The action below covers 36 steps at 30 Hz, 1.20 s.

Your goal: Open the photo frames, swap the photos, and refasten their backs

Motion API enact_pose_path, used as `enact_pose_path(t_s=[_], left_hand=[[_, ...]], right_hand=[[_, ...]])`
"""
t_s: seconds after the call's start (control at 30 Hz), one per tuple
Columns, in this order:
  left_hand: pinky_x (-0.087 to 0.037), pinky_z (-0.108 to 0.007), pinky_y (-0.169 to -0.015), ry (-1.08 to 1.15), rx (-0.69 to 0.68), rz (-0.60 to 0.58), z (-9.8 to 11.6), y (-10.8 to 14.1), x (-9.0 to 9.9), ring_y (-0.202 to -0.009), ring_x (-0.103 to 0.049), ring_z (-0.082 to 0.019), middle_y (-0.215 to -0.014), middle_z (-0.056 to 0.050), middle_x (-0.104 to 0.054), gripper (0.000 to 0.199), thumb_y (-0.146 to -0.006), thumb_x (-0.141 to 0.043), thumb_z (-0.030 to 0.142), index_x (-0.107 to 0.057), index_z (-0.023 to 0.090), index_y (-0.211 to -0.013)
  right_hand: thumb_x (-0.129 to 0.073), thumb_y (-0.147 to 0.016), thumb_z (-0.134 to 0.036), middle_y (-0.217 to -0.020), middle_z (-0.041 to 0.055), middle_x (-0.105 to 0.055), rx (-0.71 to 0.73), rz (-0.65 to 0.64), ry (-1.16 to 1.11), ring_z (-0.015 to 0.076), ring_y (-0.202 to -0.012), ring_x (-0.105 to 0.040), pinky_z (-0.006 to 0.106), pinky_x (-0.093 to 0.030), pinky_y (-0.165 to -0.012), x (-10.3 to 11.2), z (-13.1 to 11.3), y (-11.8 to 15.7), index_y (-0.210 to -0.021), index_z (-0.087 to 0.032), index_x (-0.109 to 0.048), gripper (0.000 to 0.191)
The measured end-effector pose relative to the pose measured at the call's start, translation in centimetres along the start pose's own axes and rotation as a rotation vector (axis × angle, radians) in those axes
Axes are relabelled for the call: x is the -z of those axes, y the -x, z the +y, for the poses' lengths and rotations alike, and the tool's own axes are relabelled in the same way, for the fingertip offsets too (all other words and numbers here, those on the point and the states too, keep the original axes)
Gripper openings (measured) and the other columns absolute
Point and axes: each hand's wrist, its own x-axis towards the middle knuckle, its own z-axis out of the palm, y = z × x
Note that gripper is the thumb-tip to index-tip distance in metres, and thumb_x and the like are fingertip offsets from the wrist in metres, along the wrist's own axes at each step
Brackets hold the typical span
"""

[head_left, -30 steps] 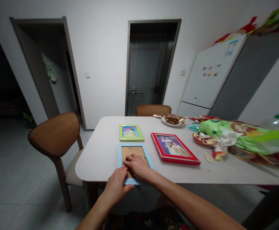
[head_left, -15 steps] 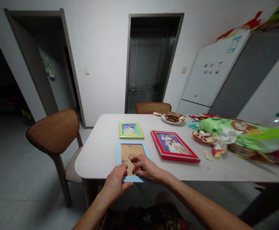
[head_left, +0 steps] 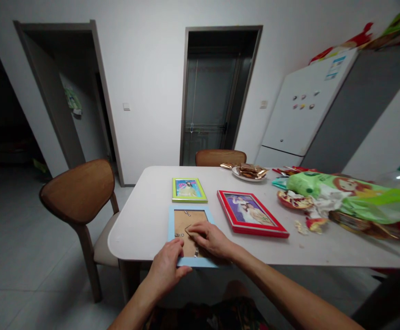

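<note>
A light blue picture frame [head_left: 171, 224] lies face down at the table's near edge, its brown backing [head_left: 182, 220] up. Small metal clips [head_left: 187, 213] show on the backing at the top, left and bottom. My left hand [head_left: 168, 261] grips the frame's lower left corner, fingers on the backing and thumb by the front edge. My right hand [head_left: 211, 239] is closed over the middle of the backing, fingertips pinched at a thin dark bent wire [head_left: 186, 230], whose other end is hidden. Beyond lies a green picture frame [head_left: 189, 200]; a red picture frame [head_left: 255, 233] lies to the right.
On the white table [head_left: 134, 220] stand a plate [head_left: 251, 178] of brown packets, an opened pomegranate [head_left: 294, 200] with peel scraps, and a green plastic bag [head_left: 365, 192] at right. Wooden chairs [head_left: 79, 192] stand at the left and far side.
My right hand has moved up from the bottom clip to the middle of the backing, and that clip now shows. My left hand stays at the frame's corner.
</note>
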Motion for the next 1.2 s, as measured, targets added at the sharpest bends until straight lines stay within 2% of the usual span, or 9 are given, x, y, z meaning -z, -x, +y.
enact_pose_path(t_s=[0.07,0.17,0.27,0.5,0.67,0.87,1.03,1.13,1.2], left_hand=[[-0.038,-0.038,-0.093,-0.01,0.005,-0.007,0.3,0.3,-0.1,-0.11,-0.045,-0.023,-0.108,-0.007,-0.056,0.043,-0.059,-0.068,0.024,-0.052,0.019,-0.098],[-0.037,-0.038,-0.093,-0.032,0.029,-0.017,0.8,0.8,-0.2,-0.109,-0.046,-0.023,-0.107,-0.007,-0.056,0.045,-0.058,-0.069,0.026,-0.052,0.02,-0.099],[-0.036,-0.037,-0.095,-0.055,0.049,-0.034,1.2,1.1,-0.2,-0.11,-0.045,-0.024,-0.11,-0.009,-0.055,0.046,-0.057,-0.07,0.026,-0.053,0.017,-0.099],[-0.032,-0.037,-0.098,-0.092,0.058,-0.053,1.8,1.1,0.2,-0.114,-0.042,-0.023,-0.119,-0.011,-0.05,0.055,-0.061,-0.066,0.025,-0.046,0.014,-0.111],[-0.031,-0.034,-0.099,-0.124,0.09,-0.091,2.1,1.1,0.6,-0.113,-0.042,-0.023,-0.121,-0.014,-0.049,0.06,-0.06,-0.066,0.026,-0.045,0.009,-0.114],[-0.03,-0.036,-0.099,-0.153,0.115,-0.101,2.7,1.2,1.1,-0.114,-0.042,-0.023,-0.122,-0.013,-0.047,0.056,-0.06,-0.065,0.027,-0.047,0.011,-0.111],[-0.018,-0.048,-0.102,-0.235,0.054,-0.144,4.4,0.3,-0.7,-0.12,-0.033,-0.028,-0.127,-0.014,-0.042,0.048,-0.056,-0.067,0.026,-0.052,0.015,-0.101],[-0.02,-0.049,-0.101,-0.224,-0.003,-0.178,4.7,-0.4,-2.2,-0.122,-0.029,-0.029,-0.13,-0.015,-0.038,0.048,-0.057,-0.063,0.016,-0.051,0.013,-0.103],[-0.022,-0.047,-0.1,-0.172,0.0,-0.171,4.3,-0.5,-2.2,-0.121,-0.031,-0.028,-0.129,-0.016,-0.039,0.045,-0.058,-0.058,0.008,-0.051,0.012,-0.102]], right_hand=[[-0.045,-0.077,-0.024,-0.094,0.0058,-0.063,-0.16,0.069,0.078,0.0145,-0.086,-0.056,0.025,-0.04,-0.078,-0.3,0.7,-1.7,-0.097,-0.019,-0.062,0.028],[-0.046,-0.075,-0.026,-0.087,0.0059,-0.065,-0.362,0.087,0.216,0.0158,-0.08,-0.058,0.024,-0.04,-0.07,-1.1,1.9,-4.2,-0.087,-0.019,-0.066,0.024],[-0.046,-0.074,-0.027,-0.082,0.0067,-0.066,-0.456,0.095,0.258,0.0175,-0.078,-0.058,0.025,-0.039,-0.064,-2.1,2.8,-5.9,-0.078,-0.02,-0.066,0.021],[-0.05,-0.068,-0.029,-0.083,0.0087,-0.065,-0.639,0.096,0.31,0.0194,-0.077,-0.059,0.025,-0.039,-0.059,-3.1,3.8,-7.4,-0.077,-0.018,-0.065,0.02],[-0.052,-0.065,-0.027,-0.083,0.0097,-0.065,-0.679,0.113,0.299,0.0204,-0.077,-0.059,0.025,-0.04,-0.06,-3.1,3.8,-7.8,-0.076,-0.018,-0.065,0.019],[-0.054,-0.064,-0.027,-0.081,0.0109,-0.065,-0.689,0.163,0.241,0.0198,-0.075,-0.06,0.025,-0.04,-0.06,-3.3,3.6,-7.8,-0.073,-0.017,-0.065,0.017],[-0.055,-0.066,-0.03,-0.076,0.0114,-0.065,-0.638,0.235,0.132,0.0198,-0.074,-0.059,0.026,-0.039,-0.062,-2.7,3.4,-7.5,-0.067,-0.015,-0.064,0.017],[-0.049,-0.071,-0.031,-0.074,0.0093,-0.065,-0.576,0.292,0.029,0.018,-0.074,-0.059,0.025,-0.039,-0.064,-1.1,3.7,-6.8,-0.067,-0.015,-0.063,0.022],[-0.045,-0.073,-0.03,-0.075,0.0071,-0.065,-0.539,0.326,-0.051,0.0166,-0.074,-0.058,0.024,-0.039,-0.065,0.4,4.1,-5.7,-0.07,-0.015,-0.063,0.024]])
